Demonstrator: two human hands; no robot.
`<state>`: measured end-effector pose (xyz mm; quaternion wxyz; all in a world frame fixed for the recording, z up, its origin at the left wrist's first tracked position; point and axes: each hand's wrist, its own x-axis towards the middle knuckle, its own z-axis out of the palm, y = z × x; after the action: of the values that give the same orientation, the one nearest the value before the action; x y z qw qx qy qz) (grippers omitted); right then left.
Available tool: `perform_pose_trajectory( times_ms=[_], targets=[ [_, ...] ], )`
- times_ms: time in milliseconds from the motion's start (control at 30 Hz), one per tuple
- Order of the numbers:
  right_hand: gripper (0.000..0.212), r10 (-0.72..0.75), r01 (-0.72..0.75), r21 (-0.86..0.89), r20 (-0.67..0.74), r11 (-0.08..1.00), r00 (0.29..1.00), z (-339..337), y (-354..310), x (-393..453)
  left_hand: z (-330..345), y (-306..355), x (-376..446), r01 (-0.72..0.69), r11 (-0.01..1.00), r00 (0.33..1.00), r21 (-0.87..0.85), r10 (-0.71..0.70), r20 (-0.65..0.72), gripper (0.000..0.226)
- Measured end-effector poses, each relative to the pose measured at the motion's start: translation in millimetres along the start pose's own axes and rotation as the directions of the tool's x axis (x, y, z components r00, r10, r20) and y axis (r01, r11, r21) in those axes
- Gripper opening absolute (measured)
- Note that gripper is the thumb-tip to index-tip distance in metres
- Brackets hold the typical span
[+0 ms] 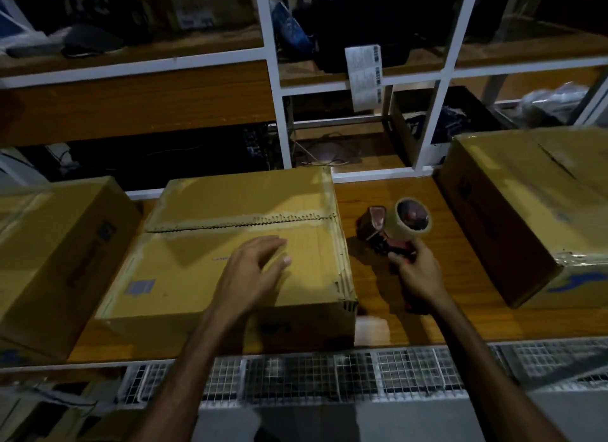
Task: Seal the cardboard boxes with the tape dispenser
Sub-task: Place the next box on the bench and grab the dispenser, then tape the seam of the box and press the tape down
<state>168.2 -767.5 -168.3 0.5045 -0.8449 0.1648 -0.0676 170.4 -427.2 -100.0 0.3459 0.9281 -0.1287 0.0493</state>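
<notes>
Risk noted: the middle cardboard box has a ragged, torn centre seam, with the far flap edge lifting slightly; tape laid over it may bridge or wrinkle unless the flaps are pressed flat. A second risk is the tape dispenser dragging on the counter as it is lifted, since its head sits low beside the box's right edge.

Right hand, centre right of frame, has its fingers wrapped around the dispenser handle. Left hand lies over the near flap, fingers spread and relaxed, holding nothing; contact with the flap cannot be confirmed.
</notes>
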Motion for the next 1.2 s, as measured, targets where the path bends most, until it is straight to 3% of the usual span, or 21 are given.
perform_pose_trajectory(
  times_ms=[233, 333, 433, 633, 1033, 1133, 1200],
  targets=[
    [0.025, -0.226, 0.237, 0.085, -0.127, 0.968, 0.966, 6, -87, -4, -60, -85, 0, 0.088, 0.994, 0.994, 0.072, -0.082, -0.073, 0.043],
    [0.025, -0.271, 0.281, 0.121, -0.094, 0.952, 0.958, 21, -117, -6, -83, -114, 4, 0.119, 0.961, 0.982, 0.249, -0.076, -0.175, 0.044],
    [0.027, -0.311, 0.319, 0.114, -0.079, 0.941, 0.947, 45, -140, -11, -106, -143, 8, 0.239, 0.907, 0.955, 0.347, -0.154, -0.254, 0.048],
    [0.028, -0.346, 0.349, 0.114, -0.047, 0.93, 0.937, 92, -174, -25, -131, -179, 11, 0.399, 0.904, 0.916, 0.154, -0.388, -0.099, 0.072],
    [0.024, -0.418, 0.418, 0.104, -0.021, 0.902, 0.908, 143, -202, -61, -87, -119, 12, 0.325, 0.932, 0.944, 0.159, -0.331, 0.008, 0.078],
    [0.024, -0.433, 0.433, 0.11, -0.027, 0.895, 0.901, 144, -202, -68, -82, -114, 11, 0.202, 0.952, 0.978, 0.229, -0.184, -0.099, 0.074],
    [0.024, -0.448, 0.448, 0.111, -0.029, 0.887, 0.894, 146, -201, -73, -82, -101, 13, 0.146, 0.981, 0.969, 0.129, -0.115, -0.219, 0.064]
  ],
)
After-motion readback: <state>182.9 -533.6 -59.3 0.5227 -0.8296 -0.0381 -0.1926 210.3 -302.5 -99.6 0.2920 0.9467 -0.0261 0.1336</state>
